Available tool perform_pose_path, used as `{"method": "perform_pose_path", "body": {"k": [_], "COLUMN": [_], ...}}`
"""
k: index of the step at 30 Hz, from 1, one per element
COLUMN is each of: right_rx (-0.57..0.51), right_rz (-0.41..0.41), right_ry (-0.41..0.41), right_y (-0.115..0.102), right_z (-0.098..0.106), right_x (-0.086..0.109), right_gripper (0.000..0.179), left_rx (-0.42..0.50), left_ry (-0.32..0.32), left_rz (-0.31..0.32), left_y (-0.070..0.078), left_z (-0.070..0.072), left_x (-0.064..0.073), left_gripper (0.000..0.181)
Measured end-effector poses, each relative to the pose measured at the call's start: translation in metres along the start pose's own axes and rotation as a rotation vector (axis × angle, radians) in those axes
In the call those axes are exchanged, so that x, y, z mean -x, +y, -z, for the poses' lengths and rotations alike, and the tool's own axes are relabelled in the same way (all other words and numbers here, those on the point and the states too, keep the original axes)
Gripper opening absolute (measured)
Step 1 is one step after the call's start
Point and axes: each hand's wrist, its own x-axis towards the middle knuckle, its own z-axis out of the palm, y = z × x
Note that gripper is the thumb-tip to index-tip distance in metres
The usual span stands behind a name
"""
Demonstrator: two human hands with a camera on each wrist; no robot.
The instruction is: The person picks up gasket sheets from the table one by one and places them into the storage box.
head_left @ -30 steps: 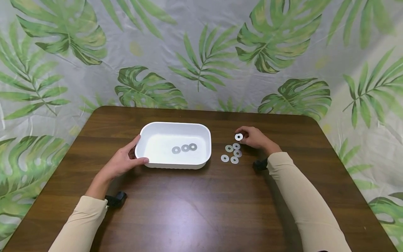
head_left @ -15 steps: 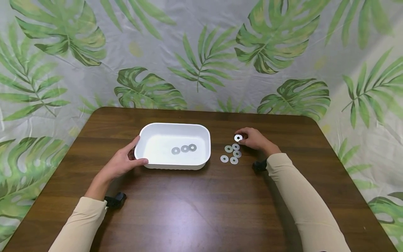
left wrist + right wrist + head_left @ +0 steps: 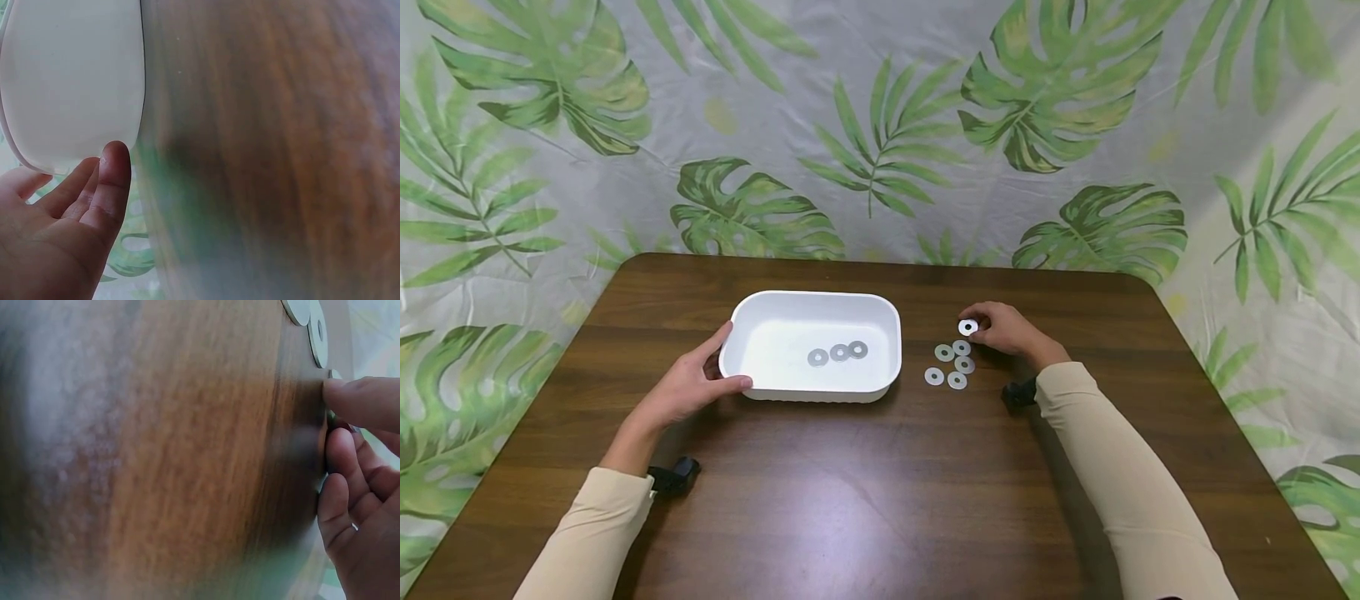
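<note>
My left hand (image 3: 681, 390) holds the left end of a white plastic bin (image 3: 886, 387), thumb at the front corner and fingers at the far side. The left wrist view shows this hand (image 3: 69, 225) against the bin's end wall (image 3: 75, 94). Inside the bin lie flat metal washers (image 3: 817, 357), two of them overlapping. On the right, my right hand (image 3: 1006, 328) pinches a washer (image 3: 967, 327) between thumb and fingers, low over the table. Several more washers (image 3: 957, 381) lie flat just in front of that hand. In the right wrist view, my fingers (image 3: 344, 453) mostly hide the pinched washer.
A dark brown wooden table (image 3: 820, 483) carries everything. Behind it hangs a leaf-patterned cloth (image 3: 880, 125), close to the table's back edge. A black wrist strap with a camera (image 3: 676, 477) sits on the left wrist, and another (image 3: 1018, 395) on the right.
</note>
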Motion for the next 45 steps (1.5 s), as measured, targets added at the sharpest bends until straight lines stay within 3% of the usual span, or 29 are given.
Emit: {"method": "perform_pose_path", "body": {"k": [14,25,33,45], "right_rx": [-0.005,-0.068,-0.073,-0.091], "right_rz": [-0.037,-0.027,0.037,0.164], "right_ry": [-0.020,0.039,0.040,0.016], "right_y": [-0.004,-0.022,-0.052,-0.111], "right_z": [0.006,0.025,0.034,0.030], "right_x": [0.003,0.008,0.009,0.009], "right_gripper": [0.036,0.038,0.037,0.038], "left_rx": [-0.024,-0.022,-0.016,-0.010], "left_ry": [0.002,0.004,0.007,0.006], "left_rz": [0.003,0.007,0.010,0.002], "left_y": [0.004,0.003,0.004,0.003], "left_z": [0.000,0.000,0.000,0.000], "left_x": [0.002,0.002,0.002,0.002], "left_gripper": [0.100,0.100,0.100,0.100]}}
